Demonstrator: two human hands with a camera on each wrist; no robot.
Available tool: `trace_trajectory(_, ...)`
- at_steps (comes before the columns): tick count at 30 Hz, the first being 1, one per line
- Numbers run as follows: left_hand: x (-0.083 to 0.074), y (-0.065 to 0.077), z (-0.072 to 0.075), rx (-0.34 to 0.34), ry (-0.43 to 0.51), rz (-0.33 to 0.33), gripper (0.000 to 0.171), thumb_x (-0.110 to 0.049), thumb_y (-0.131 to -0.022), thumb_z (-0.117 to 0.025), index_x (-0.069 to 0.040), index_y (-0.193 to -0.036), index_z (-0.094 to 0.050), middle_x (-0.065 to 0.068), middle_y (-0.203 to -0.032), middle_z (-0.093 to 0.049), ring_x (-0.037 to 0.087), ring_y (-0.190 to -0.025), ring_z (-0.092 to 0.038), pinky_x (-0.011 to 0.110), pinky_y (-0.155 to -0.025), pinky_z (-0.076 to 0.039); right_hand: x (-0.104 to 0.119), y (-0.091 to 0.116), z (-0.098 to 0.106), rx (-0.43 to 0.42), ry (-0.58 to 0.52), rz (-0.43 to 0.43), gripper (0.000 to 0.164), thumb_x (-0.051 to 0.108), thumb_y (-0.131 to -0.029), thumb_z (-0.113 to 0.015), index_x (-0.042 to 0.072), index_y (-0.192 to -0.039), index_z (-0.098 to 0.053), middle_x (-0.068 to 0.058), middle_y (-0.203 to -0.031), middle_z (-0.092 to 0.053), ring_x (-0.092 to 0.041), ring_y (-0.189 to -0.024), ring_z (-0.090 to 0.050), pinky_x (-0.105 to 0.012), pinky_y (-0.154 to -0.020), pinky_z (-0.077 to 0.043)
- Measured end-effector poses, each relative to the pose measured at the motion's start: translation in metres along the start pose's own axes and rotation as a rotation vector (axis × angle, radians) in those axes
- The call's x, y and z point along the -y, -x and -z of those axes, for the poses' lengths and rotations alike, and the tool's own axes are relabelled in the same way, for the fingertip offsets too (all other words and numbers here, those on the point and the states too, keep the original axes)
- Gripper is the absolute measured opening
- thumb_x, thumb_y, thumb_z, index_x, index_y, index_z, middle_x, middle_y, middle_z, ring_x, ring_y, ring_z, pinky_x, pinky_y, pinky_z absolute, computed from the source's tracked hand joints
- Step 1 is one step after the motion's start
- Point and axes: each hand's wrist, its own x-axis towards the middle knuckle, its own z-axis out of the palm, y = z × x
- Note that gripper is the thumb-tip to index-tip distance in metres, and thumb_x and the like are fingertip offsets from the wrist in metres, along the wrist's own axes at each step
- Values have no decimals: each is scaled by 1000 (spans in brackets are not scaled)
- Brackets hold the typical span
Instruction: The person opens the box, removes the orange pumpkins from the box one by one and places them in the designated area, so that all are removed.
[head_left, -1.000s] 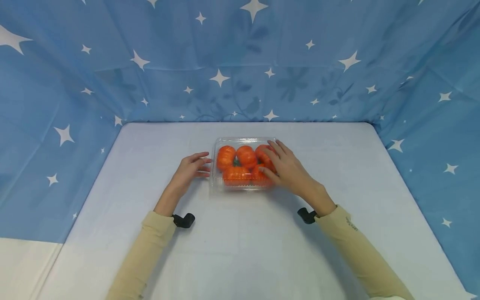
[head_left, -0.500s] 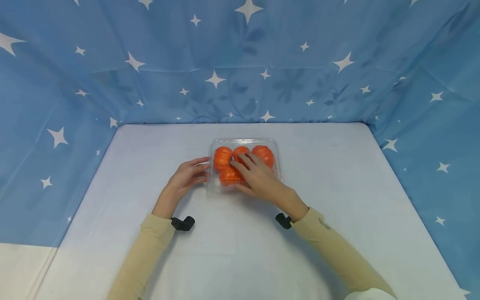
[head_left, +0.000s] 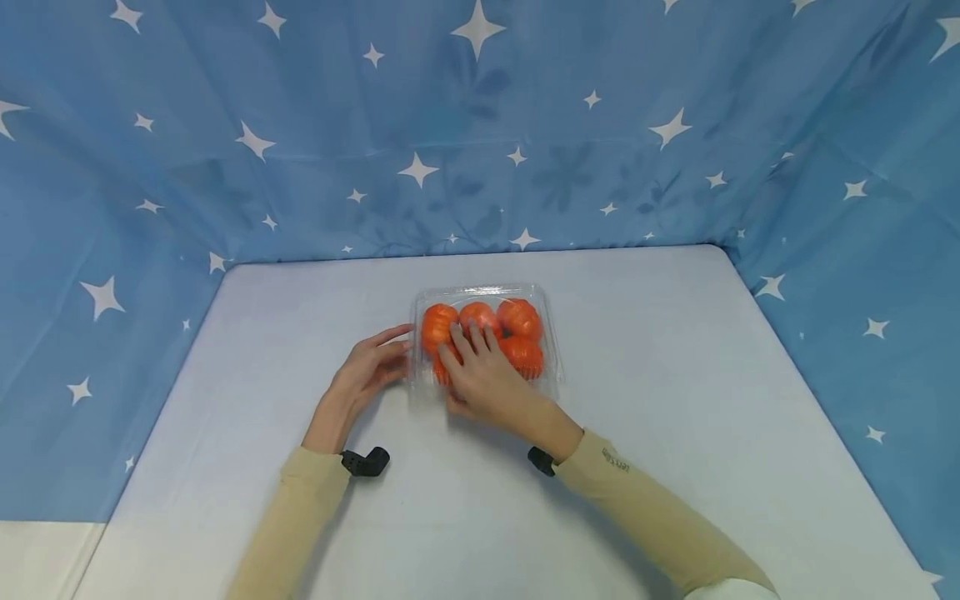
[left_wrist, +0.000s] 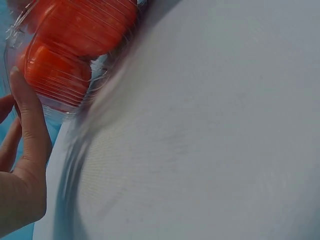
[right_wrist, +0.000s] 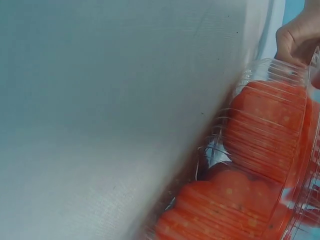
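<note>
A clear plastic clamshell box [head_left: 551, 333] holds several orange-red, ribbed fruits [head_left: 519, 318] that look like small pumpkins or tomatoes. My left hand [head_left: 367, 371] is at the box's left side, its fingers reaching the rim. In the left wrist view the thumb [left_wrist: 31, 117] lies fairly straight along the box corner. Over the front left of the box lies my right hand [head_left: 495, 387], fingers spread across the top and the thumb low by the front edge. It hides part of the fruits. The right wrist view shows the box's ribbed wall [right_wrist: 265, 125] up close.
The box stands on a white-covered table [head_left: 675, 400], near its far side. A blue star-patterned curtain [head_left: 480, 125] surrounds the back and sides. Black wrist cameras [head_left: 366, 462] sit by both beige sleeves [head_left: 300, 508]. Part of a hand shows at the right wrist view's upper right.
My right hand has moved left, from the box's right end to its front left, uncovering the fruits on the right. My left hand stays at the left side.
</note>
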Motion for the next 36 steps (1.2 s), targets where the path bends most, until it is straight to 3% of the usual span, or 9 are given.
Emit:
trace_trajectory(4,-3,-3,0,-4,47,-3,51,-10,-104,-60,-5,-153,-47,-1,-100,-59,10,-82,-57,22,-70,-55,-4,-2,4,42,-27,-15,64,41,-91,-76,2,-138,-56,-25,-144,-57,-47,-130,-58,-60,-109,-46)
trace_trajectory(10,-2,-1,1,3,34,24,53,-14,-105,-60,-9,-155,-45,-2,-115,-54,10,-91,-53,22,-74,-52,-2,-1,1,43,-79,-50,63,47,-95,-71,4,-139,-57,-25,-146,-56,-47,-133,-56,-60,-113,-42)
trace_trajectory(17,0,0,2,-9,7,12,52,-12,-107,-54,-9,-157,-41,0,-124,-53,7,-98,-56,20,-75,-52,4,-4,-3,-6,-2,-41,59,51,-100,-62,4,-137,-59,-25,-143,-59,-46,-130,-58,-58,-110,-45)
trace_trajectory(26,4,0,3,8,-48,-55,54,-9,-105,-55,-5,-157,-40,-4,-105,-66,6,-93,-63,21,-74,-56,5,1,-3,-12,5,-32,62,52,-99,-64,4,-138,-60,-24,-144,-59,-45,-130,-59,-58,-111,-44)
trace_trajectory(31,12,-4,3,46,15,-92,56,-11,-106,-56,-7,-159,-37,-8,-99,-66,3,-84,-61,18,-68,-53,3,2,-4,-33,-8,-34,64,53,-97,-66,4,-137,-60,-24,-143,-59,-44,-129,-60,-58,-111,-44)
trace_trajectory(36,18,-5,2,54,56,-100,56,-9,-105,-56,-11,-158,-40,-7,-95,-61,5,-78,-56,19,-62,-50,1,6,-2,2,-37,-16,63,48,-96,-68,5,-141,-57,-24,-146,-57,-46,-133,-56,-59,-111,-43)
